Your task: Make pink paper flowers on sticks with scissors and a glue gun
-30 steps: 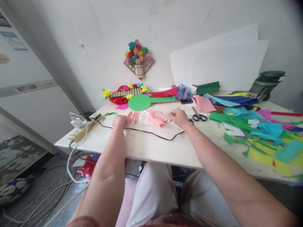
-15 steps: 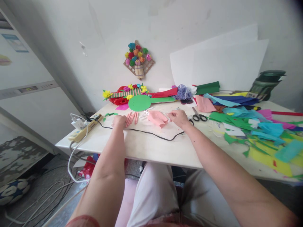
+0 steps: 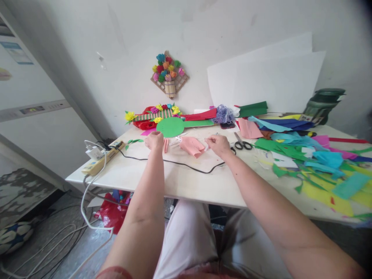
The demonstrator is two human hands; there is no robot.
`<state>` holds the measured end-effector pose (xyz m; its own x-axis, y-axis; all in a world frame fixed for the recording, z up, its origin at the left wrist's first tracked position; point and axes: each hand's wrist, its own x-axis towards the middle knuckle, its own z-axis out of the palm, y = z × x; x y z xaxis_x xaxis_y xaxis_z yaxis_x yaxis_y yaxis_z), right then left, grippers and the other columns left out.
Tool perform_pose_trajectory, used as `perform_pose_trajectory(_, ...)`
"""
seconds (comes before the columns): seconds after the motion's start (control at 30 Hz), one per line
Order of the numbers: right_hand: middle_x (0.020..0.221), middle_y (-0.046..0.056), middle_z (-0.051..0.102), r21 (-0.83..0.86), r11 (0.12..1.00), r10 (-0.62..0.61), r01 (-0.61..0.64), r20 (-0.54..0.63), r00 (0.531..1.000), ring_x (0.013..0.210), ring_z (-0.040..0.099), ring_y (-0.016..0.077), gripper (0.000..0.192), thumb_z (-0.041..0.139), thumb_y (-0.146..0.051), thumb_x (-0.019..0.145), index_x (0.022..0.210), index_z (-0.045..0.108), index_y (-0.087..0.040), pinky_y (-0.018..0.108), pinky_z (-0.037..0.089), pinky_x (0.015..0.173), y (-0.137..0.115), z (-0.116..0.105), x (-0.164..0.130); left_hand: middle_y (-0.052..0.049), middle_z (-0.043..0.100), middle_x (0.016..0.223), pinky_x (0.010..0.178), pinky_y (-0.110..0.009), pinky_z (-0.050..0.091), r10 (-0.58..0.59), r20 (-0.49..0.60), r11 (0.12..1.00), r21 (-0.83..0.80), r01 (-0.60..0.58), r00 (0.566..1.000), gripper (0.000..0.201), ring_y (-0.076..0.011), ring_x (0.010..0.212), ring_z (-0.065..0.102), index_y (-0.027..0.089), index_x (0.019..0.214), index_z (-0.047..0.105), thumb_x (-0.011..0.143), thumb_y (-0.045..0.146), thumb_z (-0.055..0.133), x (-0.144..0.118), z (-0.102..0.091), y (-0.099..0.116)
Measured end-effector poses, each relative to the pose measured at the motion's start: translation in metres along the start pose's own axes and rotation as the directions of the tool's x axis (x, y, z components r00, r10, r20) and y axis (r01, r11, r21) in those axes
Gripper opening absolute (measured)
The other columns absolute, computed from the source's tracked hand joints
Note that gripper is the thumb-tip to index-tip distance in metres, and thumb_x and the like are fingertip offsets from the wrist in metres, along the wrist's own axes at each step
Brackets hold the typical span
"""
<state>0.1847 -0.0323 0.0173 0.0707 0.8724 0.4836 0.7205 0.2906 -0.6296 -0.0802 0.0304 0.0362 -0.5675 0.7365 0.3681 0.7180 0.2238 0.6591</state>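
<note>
Cluttered bench: left hand reaches pink sticks, right hand beside pink paper; finger closure unclear; next needs a pinch.

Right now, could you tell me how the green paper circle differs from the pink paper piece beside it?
The green paper circle lies flat and smooth; the pink paper piece is crumpled and folded. The circle sits farther back; the pink piece lies between both hands. Both rest on the white table.

Left hand covers the pink sticks left of the pink paper; right hand rests just right of it.
</note>
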Motion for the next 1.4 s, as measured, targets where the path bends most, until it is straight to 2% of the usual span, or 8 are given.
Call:
perform_pose_trajectory(0.27,0.078,0.003,0.071,-0.127,0.99,0.064,-0.065,-0.012,0.998,0.076,0.062,0.0177,0.022,0.053,-0.034,0.076,0.081,0.07,-0.021,0.025,0.04,0.063,0.001,0.001,0.0,-0.012,0.07,0.092,0.084,-0.038,0.041,0.07,0.01,0.997,-0.008,-0.07,0.997,0.034,-0.0283,0.099,0.058,0.02,0.088,0.071,0.075,0.041,0.048,-0.052,0.017,0.032)
perform_pose_trajectory(0.37,0.085,0.003,0.071,-0.2,0.975,0.092,-0.095,-0.021,0.996,0.082,0.063,0.0197,0.024,0.051,-0.033,0.077,0.088,0.07,-0.024,0.027,0.042,0.067,0.0,-0.002,0.0,-0.01,0.07,0.09,0.086,-0.036,0.04,0.176,0.077,0.984,-0.018,-0.175,0.981,0.03,-0.0271,0.1,0.058,0.02,0.087,0.071,0.075,0.037,0.049,-0.063,0.023,0.033)
perform_pose_trajectory(0.47,0.09,0.002,0.07,-0.231,0.967,0.113,-0.111,-0.002,0.994,0.087,0.062,0.0202,0.026,0.05,-0.029,0.077,0.095,0.068,-0.026,0.028,0.043,0.069,-0.001,-0.006,0.0,-0.007,0.071,0.09,0.083,-0.033,0.041,0.231,0.092,0.972,-0.061,-0.226,0.969,0.03,-0.024,0.096,0.06,0.021,0.092,0.07,0.075,0.035,0.049,-0.064,0.025,0.029)
perform_pose_trajectory(0.53,0.095,0.001,0.07,-0.237,0.968,0.096,-0.086,0.032,0.995,0.089,0.061,0.0192,0.029,0.049,-0.026,0.077,0.1,0.066,-0.027,0.028,0.043,0.07,-0.001,-0.008,0.001,-0.007,0.071,0.084,0.079,-0.03,0.043,0.172,0.118,0.982,-0.101,-0.16,0.978,0.035,-0.0217,0.09,0.063,0.021,0.102,0.067,0.075,0.032,0.049,-0.061,0.024,0.025)
perform_pose_trajectory(0.73,0.097,0.003,0.069,-0.296,0.943,-0.09,0.155,0.221,0.971,0.098,0.056,0.0195,0.035,0.044,-0.02,0.083,0.111,0.064,-0.025,0.03,0.038,0.084,0.01,-0.001,0.008,-0.006,0.072,0.084,0.077,-0.029,0.044,0.075,0.125,0.994,-0.092,-0.063,0.989,0.041,-0.0205,0.092,0.063,0.021,0.11,0.063,0.073,0.024,0.048,-0.054,0.022,0.017)
perform_pose_trajectory(0.93,0.096,0.006,0.068,-0.364,0.901,-0.14,0.236,0.272,0.952,0.102,0.052,0.0206,0.034,0.042,-0.029,0.088,0.114,0.063,-0.028,0.032,0.032,0.087,0.015,0.002,0.009,-0.005,0.072,0.087,0.081,-0.029,0.042,0.179,0.177,0.979,-0.133,-0.157,0.968,0.039,-0.0204,0.096,0.062,0.021,0.11,0.063,0.074,0.027,0.049,-0.057,0.029,0.018)
perform_pose_trajectory(1.13,0.092,0.008,0.067,-0.411,0.882,-0.139,0.233,0.245,0.959,0.099,0.05,0.0217,0.032,0.04,-0.03,0.088,0.104,0.068,-0.028,0.034,0.029,0.085,0.01,-0.005,0.007,-0.004,0.072,0.079,0.077,-0.026,0.044,0.304,0.318,0.932,-0.294,-0.211,0.898,0.041,-0.0178,0.086,0.064,0.017,0.112,0.062,0.077,0.027,0.045,-0.062,0.028,0.021)
perform_pose_trajectory(1.4,0.089,0.005,0.069,-0.34,0.858,-0.301,0.386,0.275,0.913,0.096,0.049,0.022,0.041,0.052,-0.05,0.08,0.108,0.065,-0.023,0.035,0.026,0.088,-0.001,-0.001,-0.002,-0.004,0.072,0.084,0.081,-0.028,0.043,0.122,0.108,0.958,-0.271,-0.089,0.987,0.04,-0.0187,0.094,0.062,0.018,0.11,0.062,0.077,0.026,0.043,-0.052,0.027,0.012)
